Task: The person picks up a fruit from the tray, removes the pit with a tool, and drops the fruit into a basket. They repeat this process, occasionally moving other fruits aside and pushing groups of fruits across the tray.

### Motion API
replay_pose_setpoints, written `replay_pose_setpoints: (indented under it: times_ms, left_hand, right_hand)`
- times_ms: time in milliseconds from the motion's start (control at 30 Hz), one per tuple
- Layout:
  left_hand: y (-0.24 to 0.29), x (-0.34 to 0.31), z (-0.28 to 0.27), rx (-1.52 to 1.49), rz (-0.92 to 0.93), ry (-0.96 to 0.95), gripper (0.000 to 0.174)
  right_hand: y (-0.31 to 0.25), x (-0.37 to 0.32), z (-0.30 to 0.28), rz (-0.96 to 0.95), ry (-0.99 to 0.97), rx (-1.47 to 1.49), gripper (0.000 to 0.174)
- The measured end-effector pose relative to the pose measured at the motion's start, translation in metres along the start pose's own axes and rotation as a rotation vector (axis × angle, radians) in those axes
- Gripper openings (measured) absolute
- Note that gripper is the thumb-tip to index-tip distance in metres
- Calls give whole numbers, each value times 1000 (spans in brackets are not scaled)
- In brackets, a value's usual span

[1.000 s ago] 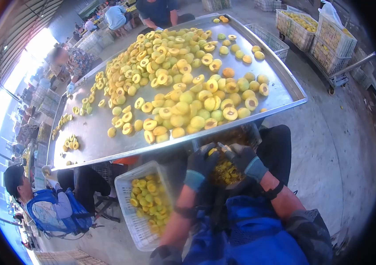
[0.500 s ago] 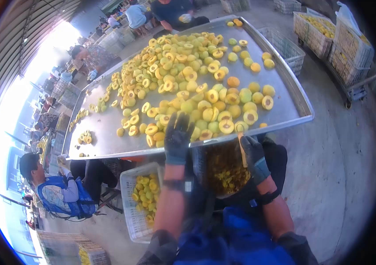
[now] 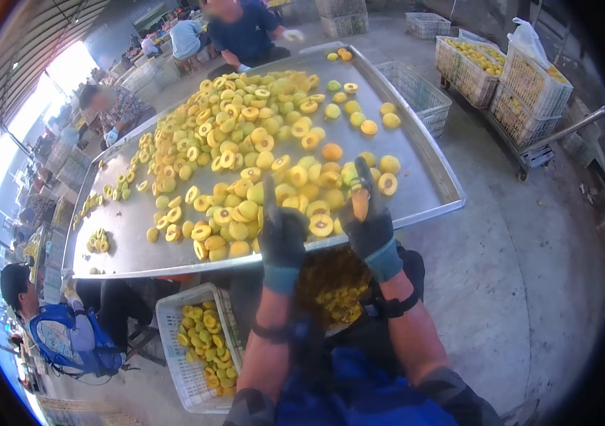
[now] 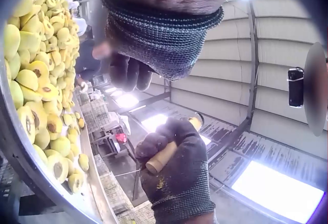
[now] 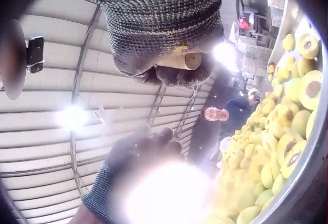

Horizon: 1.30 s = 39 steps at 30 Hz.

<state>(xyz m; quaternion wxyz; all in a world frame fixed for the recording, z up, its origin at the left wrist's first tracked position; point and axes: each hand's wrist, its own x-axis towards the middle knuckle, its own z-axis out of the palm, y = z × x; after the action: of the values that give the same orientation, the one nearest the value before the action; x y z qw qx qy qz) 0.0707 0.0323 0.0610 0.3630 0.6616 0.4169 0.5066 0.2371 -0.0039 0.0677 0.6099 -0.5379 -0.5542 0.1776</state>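
Both my gloved hands are raised over the near edge of a big metal tray (image 3: 427,177) heaped with yellow peach halves (image 3: 246,142). My right hand (image 3: 368,216) grips a wooden-handled pitting tool (image 3: 360,204), its index finger pointing up; the handle's end shows under the glove (image 5: 180,61) and in the fist (image 4: 165,154). My left hand (image 3: 281,231) hovers beside it above the nearest halves, fingers loosely up (image 4: 128,72), with nothing seen in it.
A bucket of pits and scraps (image 3: 334,295) sits between my knees under the tray's edge. A white basket of peach halves (image 3: 196,348) stands at my left. A seated person (image 3: 54,330) works lower left, others (image 3: 242,32) at the far side. Stacked crates (image 3: 501,78) stand right.
Both hands left the bucket below the tray and rose to its edge. The left reached over the fruit first; the right followed with the tool.
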Motion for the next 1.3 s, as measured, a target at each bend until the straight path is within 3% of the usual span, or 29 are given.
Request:
replay_pose_setpoints:
  times_ms: [100,300,367,400,467,500,567,767,967,1167,1300]
  left_hand:
    - [-1,2,4,-27,39,14,59]
    - [-3,12,-7,-3,87,65,58]
    - [-11,15,-13,3,115,86,37]
    - [-12,18,-14,-28,136,112,17]
    - [-23,20,-18,-16,143,101,18]
    - [-26,23,-22,29,134,62,38]
    - [-20,25,-26,-42,56,79,40]
    - [-51,36,-31,41,147,112,22]
    - [-42,45,-28,-68,72,127,26]
    - [-53,48,-27,21,92,70,55]
    - [-42,50,-26,-36,69,114,59]
  right_hand:
    - [-8,-1,4,-108,-16,-83,74]
    - [-17,7,24,18,-9,-41,74]
    - [-13,16,30,-66,42,-123,74]
    - [-11,20,33,-129,75,-175,74]
    - [-9,26,39,-99,74,-224,75]
    - [-8,26,43,-67,67,-207,75]
    - [-10,28,50,6,47,-132,76]
    - [-11,39,60,44,26,-57,77]
    - [-12,49,65,112,-52,-94,74]
    - [0,52,69,25,-16,-123,70]
    - [-8,53,71,87,-35,-112,65]
